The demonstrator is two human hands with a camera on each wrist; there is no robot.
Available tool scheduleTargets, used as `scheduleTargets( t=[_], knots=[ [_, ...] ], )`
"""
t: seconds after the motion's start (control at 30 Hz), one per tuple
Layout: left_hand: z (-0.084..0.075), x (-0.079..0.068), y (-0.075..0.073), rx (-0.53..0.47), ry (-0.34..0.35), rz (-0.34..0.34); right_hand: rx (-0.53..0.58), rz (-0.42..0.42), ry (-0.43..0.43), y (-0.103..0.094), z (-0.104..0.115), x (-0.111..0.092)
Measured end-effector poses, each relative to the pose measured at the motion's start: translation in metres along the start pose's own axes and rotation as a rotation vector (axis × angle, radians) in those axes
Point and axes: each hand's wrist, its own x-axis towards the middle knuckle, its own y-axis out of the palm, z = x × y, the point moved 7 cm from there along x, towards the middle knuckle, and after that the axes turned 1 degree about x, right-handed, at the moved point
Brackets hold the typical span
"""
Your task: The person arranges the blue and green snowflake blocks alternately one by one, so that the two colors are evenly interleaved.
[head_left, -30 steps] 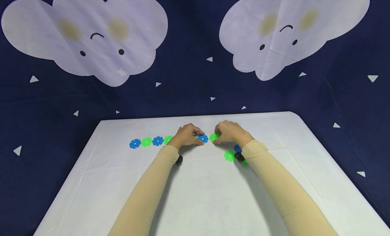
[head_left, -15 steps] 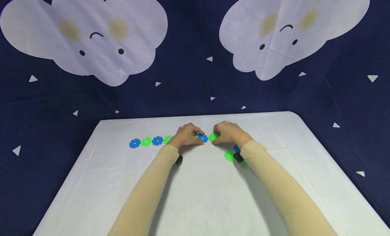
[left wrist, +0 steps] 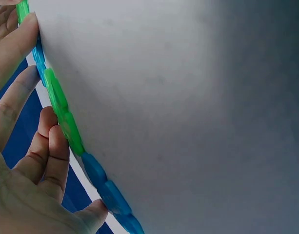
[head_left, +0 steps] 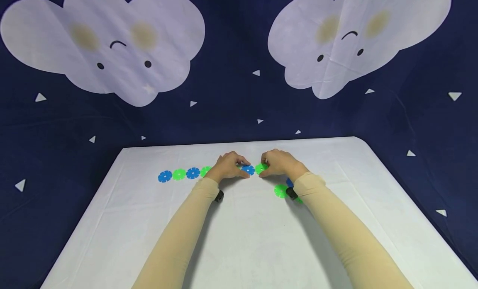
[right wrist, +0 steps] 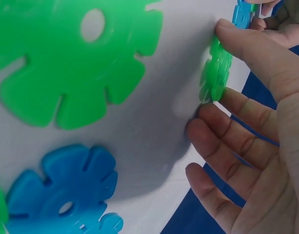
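Observation:
My left hand [head_left: 227,165] holds a blue slotted plastic disc [head_left: 248,170] at the end of a row, thumb on the near edge and index finger on the far edge. Its other fingers lie along the row, beside a green disc [left wrist: 64,112] and a blue disc [left wrist: 106,187] in the left wrist view. With thumb and fingers my right hand [head_left: 281,162] pinches a green slotted disc [head_left: 261,168], its edge right at the blue one's. Part of that green disc [right wrist: 219,70] is covered by the thumb in the right wrist view.
The row of alternating discs runs left to a blue end disc [head_left: 164,176]; my left hand hides its middle. Under my right wrist lie a loose green disc [head_left: 280,191], a blue disc [right wrist: 66,185] and another green one. A cloud-printed dark cloth [head_left: 235,115] stands behind the white table [head_left: 246,239].
My right hand has shifted slightly left with the green disc, narrowing the gap to the blue disc. My left hand has stayed in place.

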Motion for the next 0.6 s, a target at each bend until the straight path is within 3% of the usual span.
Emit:
scheduleTargets(
  t=[0.6],
  knots=[
    [-0.007,-0.002,-0.001,0.039,0.007,0.000,0.035,0.049,0.012,-0.007,-0.005,-0.014]
  ],
)
